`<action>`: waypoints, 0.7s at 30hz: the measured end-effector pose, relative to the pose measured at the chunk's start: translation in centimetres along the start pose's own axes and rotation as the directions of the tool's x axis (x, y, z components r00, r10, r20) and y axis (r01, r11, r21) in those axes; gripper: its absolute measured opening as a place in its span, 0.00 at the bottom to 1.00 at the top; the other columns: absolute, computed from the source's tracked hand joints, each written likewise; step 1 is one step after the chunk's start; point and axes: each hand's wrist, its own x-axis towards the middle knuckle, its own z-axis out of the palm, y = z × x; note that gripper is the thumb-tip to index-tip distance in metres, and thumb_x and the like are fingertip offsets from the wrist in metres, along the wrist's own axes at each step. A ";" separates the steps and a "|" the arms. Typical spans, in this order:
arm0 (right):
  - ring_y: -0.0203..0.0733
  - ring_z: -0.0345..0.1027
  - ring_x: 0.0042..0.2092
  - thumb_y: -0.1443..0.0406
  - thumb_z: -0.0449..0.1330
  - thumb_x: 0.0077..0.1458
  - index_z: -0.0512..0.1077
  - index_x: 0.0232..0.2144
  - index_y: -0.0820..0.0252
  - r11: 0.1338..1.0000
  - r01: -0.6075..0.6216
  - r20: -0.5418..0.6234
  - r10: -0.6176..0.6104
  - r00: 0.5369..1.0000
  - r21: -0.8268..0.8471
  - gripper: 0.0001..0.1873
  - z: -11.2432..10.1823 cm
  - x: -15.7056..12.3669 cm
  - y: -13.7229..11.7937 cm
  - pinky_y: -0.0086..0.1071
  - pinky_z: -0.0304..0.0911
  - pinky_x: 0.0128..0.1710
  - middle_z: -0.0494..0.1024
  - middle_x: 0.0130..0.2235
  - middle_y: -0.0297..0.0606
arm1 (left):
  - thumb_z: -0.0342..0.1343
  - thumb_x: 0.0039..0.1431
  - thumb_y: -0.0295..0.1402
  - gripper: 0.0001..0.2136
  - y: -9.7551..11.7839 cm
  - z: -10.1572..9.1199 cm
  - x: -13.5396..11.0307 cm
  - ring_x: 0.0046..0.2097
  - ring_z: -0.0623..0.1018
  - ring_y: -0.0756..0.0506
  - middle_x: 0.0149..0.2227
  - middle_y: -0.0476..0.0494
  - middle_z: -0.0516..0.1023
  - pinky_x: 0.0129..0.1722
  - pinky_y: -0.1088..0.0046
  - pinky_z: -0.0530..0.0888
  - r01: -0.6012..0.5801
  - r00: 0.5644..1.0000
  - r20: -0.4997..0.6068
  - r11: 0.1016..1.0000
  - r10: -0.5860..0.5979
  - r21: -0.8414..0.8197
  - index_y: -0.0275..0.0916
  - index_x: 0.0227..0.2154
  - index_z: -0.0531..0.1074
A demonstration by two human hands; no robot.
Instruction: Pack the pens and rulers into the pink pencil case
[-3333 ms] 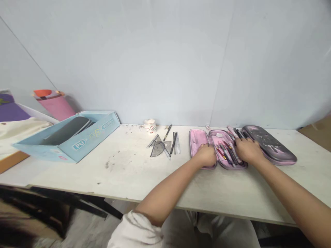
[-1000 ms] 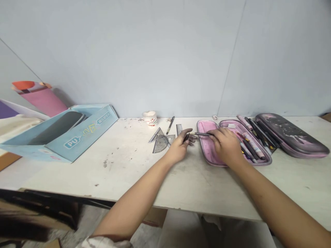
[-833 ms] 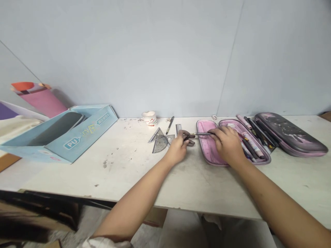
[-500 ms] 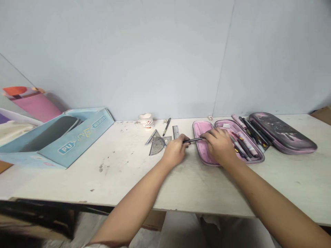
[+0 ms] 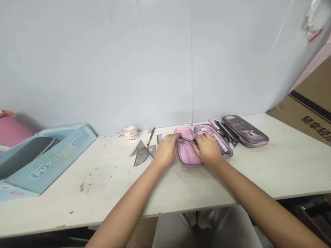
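The table point(image 5: 108, 193) is supporting an open pink pencil case point(image 5: 186, 155) near its far edge. The left hand point(image 5: 167, 150) and right hand point(image 5: 207, 148) are flanking the case's left half, pinching a dark pen point(image 5: 188, 140) narrowly by both ends above the lining.

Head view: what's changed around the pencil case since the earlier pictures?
The left hand has moved right from beside the set squares to the edge of the pink pencil case; with the right hand it holds a dark pen above the case's left half. The view swung right. The set squares, steel ruler and cup stayed put.
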 end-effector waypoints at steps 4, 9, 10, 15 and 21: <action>0.52 0.61 0.43 0.60 0.48 0.56 0.72 0.33 0.65 0.986 -0.105 -0.028 0.102 0.994 -0.129 0.17 -0.2 -0.8 3.4 0.39 0.55 0.39 0.73 0.36 0.51 | 0.44 0.59 0.31 0.15 0.8 0.7 1.2 0.52 0.66 0.44 0.49 0.39 0.67 0.51 0.66 0.63 0.018 1.000 -0.004 0.999 -0.018 -0.032 0.36 0.48 0.62; 0.53 0.61 0.42 0.58 0.48 0.55 0.73 0.33 0.66 0.972 -0.120 0.038 0.130 0.991 -0.203 0.20 0.4 -0.6 4.9 0.42 0.57 0.38 0.72 0.36 0.53 | 0.43 0.59 0.34 0.12 -2.4 0.5 0.7 0.47 0.69 0.43 0.44 0.39 0.69 0.47 0.66 0.64 0.191 0.981 0.006 0.977 -0.192 0.092 0.37 0.41 0.66; 0.54 0.61 0.42 0.57 0.48 0.55 0.73 0.33 0.66 0.973 -0.113 0.040 0.124 0.992 -0.199 0.20 0.4 -0.2 4.6 0.42 0.57 0.38 0.72 0.36 0.54 | 0.43 0.59 0.35 0.12 -3.5 0.2 0.4 0.47 0.69 0.42 0.44 0.38 0.69 0.47 0.65 0.64 0.253 0.967 -0.009 0.956 -0.254 0.148 0.37 0.42 0.66; 0.52 0.59 0.44 0.60 0.47 0.55 0.72 0.35 0.65 0.993 0.012 0.086 -0.002 0.996 -0.119 0.18 1.1 2.2 0.5 0.40 0.56 0.41 0.71 0.38 0.51 | 0.44 0.56 0.39 0.19 -9.0 -0.6 -0.6 0.50 0.65 0.34 0.46 0.30 0.67 0.47 0.59 0.61 0.555 0.805 -0.038 0.729 -0.592 0.400 0.31 0.45 0.65; 0.49 0.58 0.46 0.61 0.48 0.56 0.72 0.35 0.64 0.992 0.126 0.141 -0.123 0.982 -0.014 0.16 3.2 4.1 -4.7 0.39 0.53 0.44 0.70 0.38 0.49 | 0.45 0.53 0.35 0.19 -12.2 0.0 -1.4 0.52 0.61 0.33 0.49 0.26 0.64 0.49 0.56 0.57 0.540 0.751 0.115 0.705 -0.650 0.460 0.28 0.44 0.67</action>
